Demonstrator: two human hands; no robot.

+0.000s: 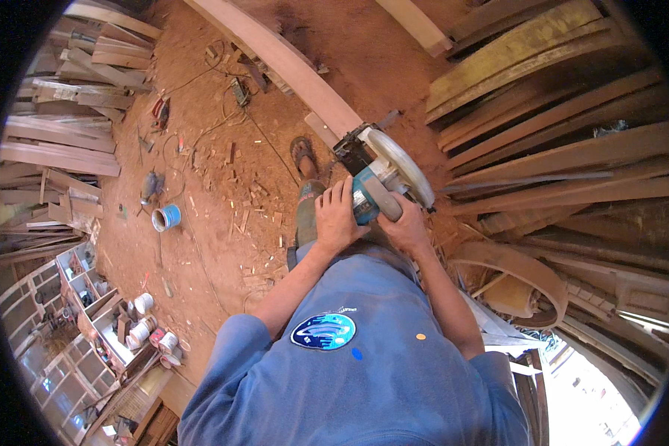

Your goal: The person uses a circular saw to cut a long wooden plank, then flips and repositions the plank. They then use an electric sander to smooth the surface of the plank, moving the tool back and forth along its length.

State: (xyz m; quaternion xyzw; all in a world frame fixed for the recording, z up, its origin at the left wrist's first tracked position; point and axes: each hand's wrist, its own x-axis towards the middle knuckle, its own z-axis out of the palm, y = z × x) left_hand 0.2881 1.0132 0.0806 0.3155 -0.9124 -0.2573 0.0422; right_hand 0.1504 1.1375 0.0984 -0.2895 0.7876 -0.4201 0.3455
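A teal circular saw (363,196) with a pale metal blade guard (403,165) is in front of my body. My right hand (406,223) wraps round its rear handle. On the left side, my left hand (337,215) lies over the motor housing, fingers curved against it. The saw's dark base sits at the near end of a long reddish wooden board (293,70), which stretches away to the upper left. A short wood piece (321,130) shows beside that end. The blade itself is hidden by the guard.
Stacked planks line the right (557,156) and the left (67,141). My sandalled foot (303,154) is left of the board. Cords (264,137), wood scraps and a blue paint can (166,218) lie on the reddish floor. A curved wooden piece (550,282) stands at right.
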